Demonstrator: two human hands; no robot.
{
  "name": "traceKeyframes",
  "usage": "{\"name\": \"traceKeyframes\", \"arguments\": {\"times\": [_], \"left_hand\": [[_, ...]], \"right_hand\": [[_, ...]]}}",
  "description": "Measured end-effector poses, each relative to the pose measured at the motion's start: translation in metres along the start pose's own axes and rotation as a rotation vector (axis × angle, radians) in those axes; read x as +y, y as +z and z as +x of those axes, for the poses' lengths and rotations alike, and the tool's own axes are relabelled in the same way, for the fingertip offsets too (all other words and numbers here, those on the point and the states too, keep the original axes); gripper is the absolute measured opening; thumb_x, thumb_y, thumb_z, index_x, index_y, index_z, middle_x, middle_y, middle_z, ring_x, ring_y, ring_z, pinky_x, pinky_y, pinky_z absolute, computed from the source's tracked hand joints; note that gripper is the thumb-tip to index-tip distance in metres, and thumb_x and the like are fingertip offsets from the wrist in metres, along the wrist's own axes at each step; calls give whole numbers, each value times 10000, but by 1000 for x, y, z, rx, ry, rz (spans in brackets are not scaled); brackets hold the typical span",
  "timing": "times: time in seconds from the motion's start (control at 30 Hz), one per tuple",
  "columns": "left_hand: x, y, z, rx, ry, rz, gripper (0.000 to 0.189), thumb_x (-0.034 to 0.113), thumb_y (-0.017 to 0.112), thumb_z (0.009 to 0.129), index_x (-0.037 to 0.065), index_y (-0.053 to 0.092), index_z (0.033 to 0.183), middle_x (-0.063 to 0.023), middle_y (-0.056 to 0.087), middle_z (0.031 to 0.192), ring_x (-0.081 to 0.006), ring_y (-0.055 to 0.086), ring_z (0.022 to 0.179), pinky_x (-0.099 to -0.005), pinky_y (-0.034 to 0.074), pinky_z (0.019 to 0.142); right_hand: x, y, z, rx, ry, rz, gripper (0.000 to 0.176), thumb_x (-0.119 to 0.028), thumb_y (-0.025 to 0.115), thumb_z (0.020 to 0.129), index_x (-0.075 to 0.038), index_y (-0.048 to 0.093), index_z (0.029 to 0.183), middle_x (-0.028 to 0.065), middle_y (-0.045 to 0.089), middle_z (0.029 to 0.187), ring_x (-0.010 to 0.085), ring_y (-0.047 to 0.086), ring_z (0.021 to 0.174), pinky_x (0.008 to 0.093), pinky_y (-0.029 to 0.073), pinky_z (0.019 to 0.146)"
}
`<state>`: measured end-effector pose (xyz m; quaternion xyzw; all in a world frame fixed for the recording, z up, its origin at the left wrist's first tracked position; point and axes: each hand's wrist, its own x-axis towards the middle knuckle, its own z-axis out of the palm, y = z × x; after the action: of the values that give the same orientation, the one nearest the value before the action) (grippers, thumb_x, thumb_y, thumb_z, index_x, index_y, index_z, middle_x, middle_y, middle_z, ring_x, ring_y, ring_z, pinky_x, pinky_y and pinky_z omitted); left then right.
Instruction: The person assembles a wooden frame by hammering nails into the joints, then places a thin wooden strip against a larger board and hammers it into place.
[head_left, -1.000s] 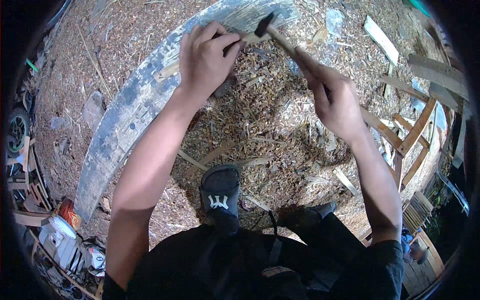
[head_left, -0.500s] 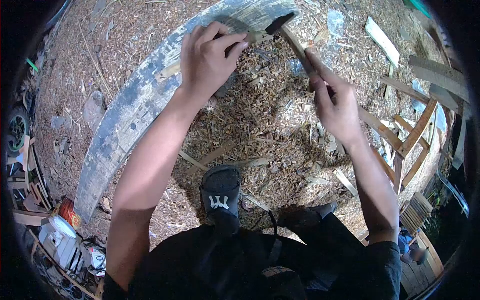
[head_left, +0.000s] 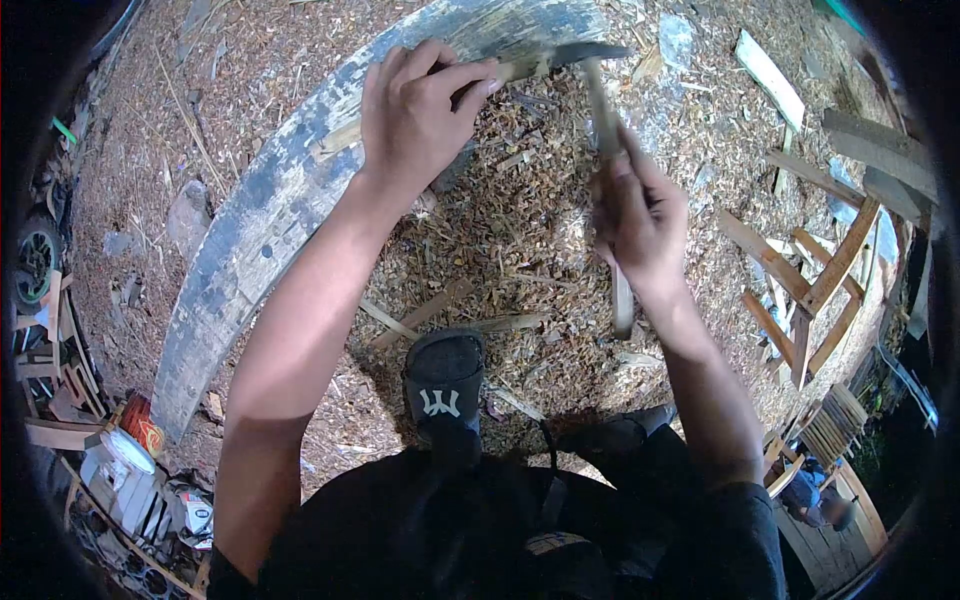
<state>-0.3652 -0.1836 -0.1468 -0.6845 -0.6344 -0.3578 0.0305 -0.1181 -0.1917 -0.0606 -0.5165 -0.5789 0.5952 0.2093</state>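
My left hand [head_left: 425,105] is closed around a light wooden piece [head_left: 338,139] lying across the worn grey plank [head_left: 262,240]; the piece shows at both sides of my hand. My right hand [head_left: 640,205] grips the wooden handle of a hammer [head_left: 603,115]. The dark hammer head is at the right end of the wooden piece; whether they touch I cannot tell. Below my right hand, the handle's lower end points toward my feet.
Wood shavings [head_left: 520,220] cover the ground. At the right stand a wooden frame [head_left: 810,295] and loose boards [head_left: 880,150]. A person [head_left: 815,495] is at the lower right. A wheel [head_left: 38,262] and a white lid [head_left: 128,452] are at the left.
My right hand has shifted left and slightly down, and the hammer has turned more upright, its head more level. My left hand has hardly moved.
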Motion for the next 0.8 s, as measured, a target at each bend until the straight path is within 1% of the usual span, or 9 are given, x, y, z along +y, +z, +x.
{"name": "traceKeyframes", "arguments": {"times": [0.07,0.1,0.2,0.33,0.37,0.53,0.6,0.73,0.8], "left_hand": [[0,0,0,0,-8,13,133,290,816,890,217,839,999,51,633,854,-180,574,822,-373,447,768],[2,-1,1,-1,-12,22,135,290,815,891,216,839,1002,51,634,857,-180,576,823,-374,445,771],[5,-5,1,-69,-80,22,205,296,821,879,243,840,1076,20,635,926,-207,599,880,-394,476,841],[5,-5,0,-83,-75,27,201,296,822,878,243,841,1071,22,635,925,-207,600,879,-394,476,839],[5,-5,0,-81,-71,27,194,290,821,879,237,841,1065,24,636,925,-207,602,880,-394,476,838],[5,-3,-1,-50,-76,7,173,266,819,882,229,843,1049,28,635,914,-206,606,876,-393,479,830],[5,-4,0,-57,-70,21,176,253,820,881,223,842,1053,23,638,909,-206,610,880,-396,486,826],[2,-4,0,-47,-58,34,186,258,822,879,223,840,1061,17,641,907,-208,613,882,-400,493,825],[3,-4,0,-62,-66,-16,199,264,827,872,220,838,1066,11,648,921,-212,615,888,-399,498,834]], "right_hand": [[-3,4,4,218,28,197,446,-134,447,1127,-57,448,1566,-15,582,737,53,507,524,219,419,426],[3,2,7,83,-90,168,446,-120,449,1124,-50,446,1564,-7,590,754,51,508,515,221,420,415],[0,3,1,61,6,102,437,-126,449,1126,-31,454,1552,-7,587,752,46,508,521,216,418,418],[5,8,3,187,-46,157,443,-118,458,1119,-18,455,1550,-9,585,725,50,517,526,219,422,430],[1,7,1,65,34,80,443,-111,455,1118,-11,452,1550,-4,596,734,53,532,538,222,431,439],[1,7,3,194,-45,162,443,-120,466,1116,4,459,1541,2,608,726,61,545,539,229,436,444],[0,3,2,48,-64,-105,431,-110,475,1108,16,483,1520,14,617,714,65,547,536,230,437,450],[-4,-3,8,79,-100,-100,412,-87,498,1088,30,519,1483,25,629,705,73,535,506,227,430,413],[-23,-9,15,183,-27,-33,417,-118,478,1103,-27,522,1508,21,623,729,69,537,533,247,421,444]]}}
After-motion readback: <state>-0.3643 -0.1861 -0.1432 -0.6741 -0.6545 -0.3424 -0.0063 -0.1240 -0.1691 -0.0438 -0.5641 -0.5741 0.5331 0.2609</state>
